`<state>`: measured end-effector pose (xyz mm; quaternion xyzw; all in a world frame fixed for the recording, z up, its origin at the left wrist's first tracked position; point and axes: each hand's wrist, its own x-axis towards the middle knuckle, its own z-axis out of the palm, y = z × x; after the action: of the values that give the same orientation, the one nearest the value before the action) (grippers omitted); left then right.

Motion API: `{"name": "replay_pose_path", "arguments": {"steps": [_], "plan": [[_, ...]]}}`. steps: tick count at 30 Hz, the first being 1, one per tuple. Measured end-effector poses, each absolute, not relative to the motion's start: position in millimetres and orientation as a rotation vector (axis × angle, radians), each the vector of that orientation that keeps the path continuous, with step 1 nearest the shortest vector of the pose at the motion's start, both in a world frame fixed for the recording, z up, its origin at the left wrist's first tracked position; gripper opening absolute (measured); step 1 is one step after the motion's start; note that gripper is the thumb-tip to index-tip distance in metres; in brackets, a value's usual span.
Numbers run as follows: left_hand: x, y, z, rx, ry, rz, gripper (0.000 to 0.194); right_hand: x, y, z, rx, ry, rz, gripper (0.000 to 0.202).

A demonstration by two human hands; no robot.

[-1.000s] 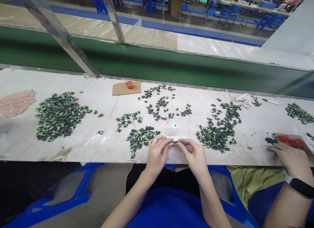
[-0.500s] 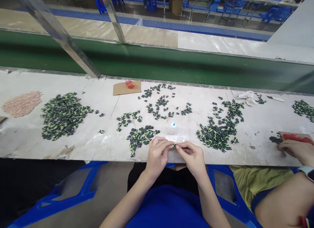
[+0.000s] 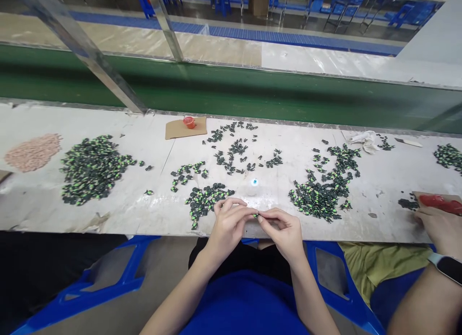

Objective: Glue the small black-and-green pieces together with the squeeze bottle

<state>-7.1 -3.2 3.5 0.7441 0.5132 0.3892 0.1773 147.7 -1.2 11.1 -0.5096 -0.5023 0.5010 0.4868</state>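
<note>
Left hand (image 3: 228,224) and right hand (image 3: 283,229) pinched a tiny black-and-green piece (image 3: 255,215) between their fingertips, right over the white bench's (image 3: 252,231) near edge; no writing was legible!

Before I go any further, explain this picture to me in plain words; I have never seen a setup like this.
There is no robot here: a person works with two bare hands, seen from a camera worn on their head that looks forward and down. The left hand and right hand meet near the table's front edge, fingertips pinching a small dark-and-green piece. Its finer details are too small to make out.

On the pale table lie several dark-and-green heaps, the large one at far left beside a pink heap. Further back, a red cup stands on cardboard. At the right edge, a co-worker's hand rests by red containers.
</note>
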Motion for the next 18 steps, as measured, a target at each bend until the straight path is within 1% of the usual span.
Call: {"name": "replay_pose_path", "arguments": {"steps": [3,10,15,18], "plan": [[-9.6,-2.3,4.4,2.155,1.421,1.081,0.028,147.2,-0.4,10.3,-1.249,-1.213,1.237,0.008],[-4.2,-6.1,6.9,2.235,1.439,1.128,0.028,143.2,-2.6,6.9,-1.290,-1.157,1.219,0.024],[-2.5,-10.6,6.3,2.265,1.496,1.100,0.033,140.6,-3.2,4.3,-1.292,-1.188,1.195,0.024],[-2.6,-11.1,3.9,2.265,1.432,1.054,0.032,144.8,-2.2,3.9,-1.280,-1.244,1.206,0.022]]}}
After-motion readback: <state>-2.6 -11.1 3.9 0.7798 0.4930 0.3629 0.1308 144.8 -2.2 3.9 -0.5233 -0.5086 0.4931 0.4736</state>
